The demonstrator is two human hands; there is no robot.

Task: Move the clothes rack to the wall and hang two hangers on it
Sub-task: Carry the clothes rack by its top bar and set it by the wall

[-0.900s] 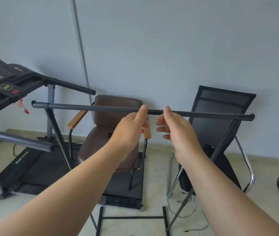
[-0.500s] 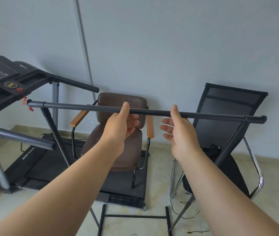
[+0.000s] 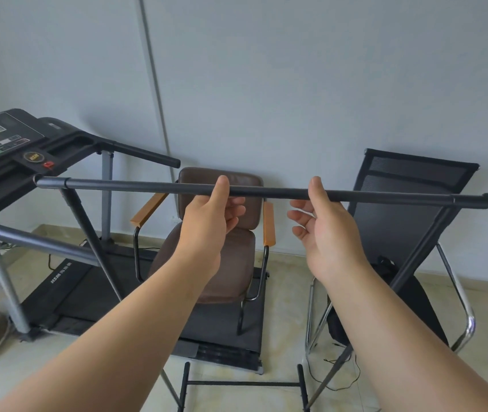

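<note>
Logged rack [image 3: 266, 192] top bar level across mid-view, running 9 to 3 o'clock, close to wall [image 3: 296, 84] but kept off it by chair [image 3: 222, 233] and mesh chair [image 3: 409, 209] behind. Found left hand [image 3: 210, 221] just under the bar toward 9, thumb laid against the near side, fingers [image 3: 235, 203] loosely curled below and clamping nothing. Found right hand [image 3: 326, 230] toward 3, thumb tip touching the bar, fingers [image 3: 299, 214] spread wide beneath it, holding nothing. Judged step in hand as setting the rack at the wall, near done. To do it well: confirmed as needed a flat, steady stance on both feet before full release; advised easing the thumbs off together to avoid tipping the frame toward 12; advised checking the 9 o'clock bar end against treadmill [image 3: 28, 150] console, apparently just beside it. Saw no hangers anywhere; next step presumed to call for fetching two from out of view. Could not see the far feet, hidden behind chairs and arms; saw only the near base crossbar [image 3: 242, 383] at 6. Could not tell contact or gap between the far legs and the chairs. Could not judge true spacing between bar end and console because of wide-angle bend. Noted a loose cable [image 3: 352, 379] on the floor at 5, near the right leg, possible snag.
</note>
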